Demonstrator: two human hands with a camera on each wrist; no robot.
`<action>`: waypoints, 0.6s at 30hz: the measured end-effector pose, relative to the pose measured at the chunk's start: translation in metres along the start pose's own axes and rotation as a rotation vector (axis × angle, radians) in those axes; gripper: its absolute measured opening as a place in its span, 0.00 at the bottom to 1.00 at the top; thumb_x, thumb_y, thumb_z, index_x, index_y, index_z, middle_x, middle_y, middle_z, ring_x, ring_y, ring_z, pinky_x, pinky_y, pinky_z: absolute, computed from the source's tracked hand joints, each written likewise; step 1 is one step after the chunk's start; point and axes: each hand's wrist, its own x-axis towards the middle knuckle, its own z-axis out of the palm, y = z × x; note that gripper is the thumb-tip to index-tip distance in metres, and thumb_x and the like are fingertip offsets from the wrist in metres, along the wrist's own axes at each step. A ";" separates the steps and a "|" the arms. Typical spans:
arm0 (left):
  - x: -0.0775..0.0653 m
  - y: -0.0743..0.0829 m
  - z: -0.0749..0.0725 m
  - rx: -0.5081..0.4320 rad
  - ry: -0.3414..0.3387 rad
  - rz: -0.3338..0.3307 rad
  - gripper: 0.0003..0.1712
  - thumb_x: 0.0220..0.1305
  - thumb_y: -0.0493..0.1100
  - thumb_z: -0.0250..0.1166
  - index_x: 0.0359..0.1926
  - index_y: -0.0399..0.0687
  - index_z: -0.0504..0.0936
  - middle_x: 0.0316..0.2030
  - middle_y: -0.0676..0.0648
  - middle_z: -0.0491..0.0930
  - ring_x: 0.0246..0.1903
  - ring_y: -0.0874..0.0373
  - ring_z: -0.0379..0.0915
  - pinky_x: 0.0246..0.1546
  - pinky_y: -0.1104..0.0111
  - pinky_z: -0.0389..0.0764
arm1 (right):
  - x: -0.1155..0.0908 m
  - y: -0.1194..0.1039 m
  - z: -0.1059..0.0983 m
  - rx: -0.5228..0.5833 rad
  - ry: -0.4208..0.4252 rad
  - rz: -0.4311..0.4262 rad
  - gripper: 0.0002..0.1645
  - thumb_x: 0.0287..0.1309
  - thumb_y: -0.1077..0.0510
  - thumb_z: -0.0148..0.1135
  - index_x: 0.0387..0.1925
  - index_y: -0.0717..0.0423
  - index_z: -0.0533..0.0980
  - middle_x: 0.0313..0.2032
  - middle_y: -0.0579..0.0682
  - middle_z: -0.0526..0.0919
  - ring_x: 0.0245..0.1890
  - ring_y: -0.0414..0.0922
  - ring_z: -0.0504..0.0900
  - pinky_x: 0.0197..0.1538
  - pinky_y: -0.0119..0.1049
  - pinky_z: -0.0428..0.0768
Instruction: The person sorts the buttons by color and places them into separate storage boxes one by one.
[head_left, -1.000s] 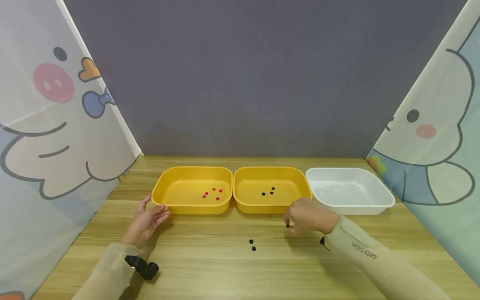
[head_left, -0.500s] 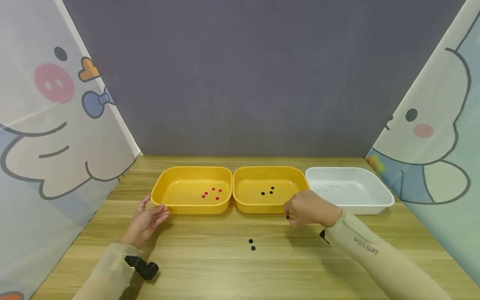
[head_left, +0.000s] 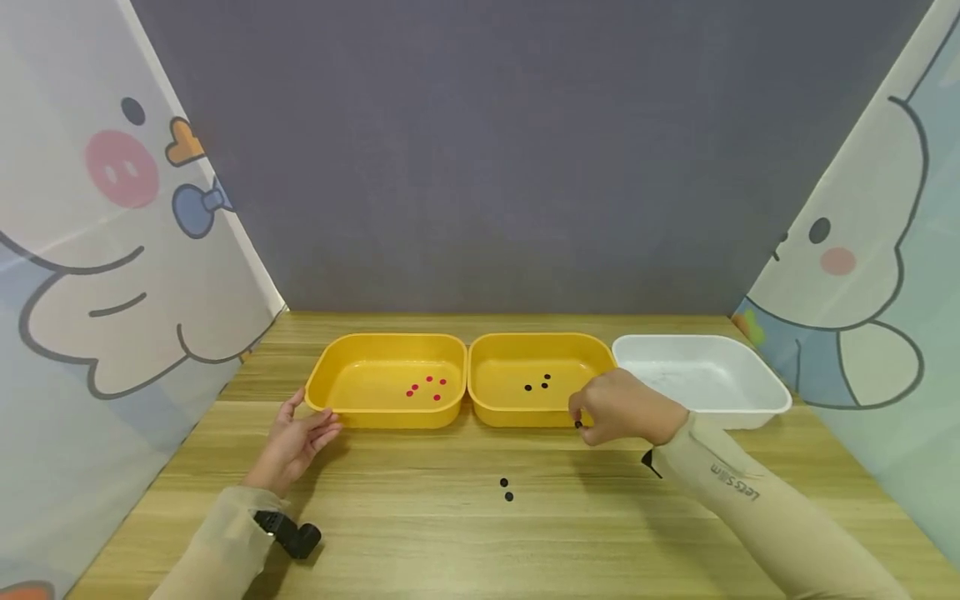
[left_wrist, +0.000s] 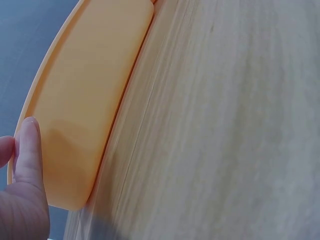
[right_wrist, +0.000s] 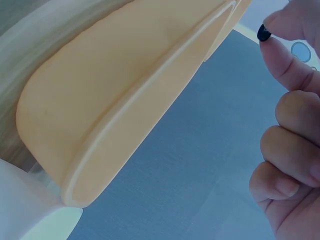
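Note:
My right hand (head_left: 626, 408) pinches a small black round piece (right_wrist: 264, 33) between thumb and index finger; its other fingers are curled. It is at the front right corner of the middle yellow tray (head_left: 525, 418), just outside the front wall. Inside that tray lie 3 similar black pieces (head_left: 544, 386). On the table, 2 more black pieces (head_left: 506, 490) lie in front of it. My left hand (head_left: 288, 446) holds the near left corner of the left yellow tray (left_wrist: 85, 100), thumb against the outer wall. Several small red pieces (head_left: 429, 380) lie in that tray.
A white tray (head_left: 738, 419) stands to the right of the two yellow ones, all in a row on the wooden table (head_left: 420, 533). A grey panel (head_left: 480, 167) rises behind, with printed cartoon panels on both sides.
My right hand has risen from the table toward the middle tray's front wall, with the black piece pinched. The left hand stays at the left tray's corner.

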 end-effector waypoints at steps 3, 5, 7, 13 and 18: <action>0.000 -0.001 0.000 0.002 -0.007 0.003 0.43 0.71 0.27 0.46 0.72 0.60 0.32 0.23 0.48 0.81 0.25 0.59 0.82 0.34 0.71 0.85 | 0.001 0.002 -0.001 -0.004 0.002 0.005 0.05 0.40 0.59 0.69 0.23 0.47 0.80 0.15 0.36 0.74 0.13 0.32 0.59 0.18 0.27 0.64; 0.000 -0.001 0.000 0.007 -0.010 0.009 0.43 0.71 0.27 0.46 0.72 0.59 0.31 0.23 0.48 0.81 0.25 0.59 0.82 0.34 0.71 0.85 | 0.001 0.003 -0.001 -0.006 0.009 0.003 0.05 0.40 0.59 0.69 0.23 0.48 0.80 0.15 0.36 0.75 0.13 0.32 0.59 0.18 0.27 0.64; 0.000 -0.001 0.000 0.009 -0.011 0.009 0.44 0.71 0.27 0.46 0.73 0.59 0.30 0.23 0.48 0.81 0.25 0.59 0.82 0.34 0.71 0.85 | 0.002 0.005 -0.001 -0.007 0.018 0.000 0.05 0.40 0.60 0.69 0.23 0.48 0.80 0.15 0.37 0.74 0.13 0.32 0.58 0.18 0.26 0.63; 0.000 0.000 0.000 0.018 -0.009 0.015 0.46 0.71 0.28 0.46 0.74 0.59 0.28 0.23 0.49 0.81 0.25 0.60 0.82 0.34 0.72 0.85 | 0.004 0.008 -0.001 -0.010 0.027 0.002 0.05 0.40 0.60 0.69 0.23 0.48 0.81 0.15 0.36 0.74 0.13 0.32 0.57 0.17 0.26 0.62; 0.000 -0.001 0.000 0.011 -0.011 0.014 0.47 0.71 0.28 0.47 0.74 0.60 0.28 0.24 0.48 0.81 0.25 0.59 0.82 0.34 0.71 0.85 | 0.004 0.009 -0.002 -0.018 0.028 0.024 0.05 0.38 0.59 0.68 0.23 0.47 0.81 0.15 0.36 0.75 0.13 0.32 0.60 0.18 0.28 0.65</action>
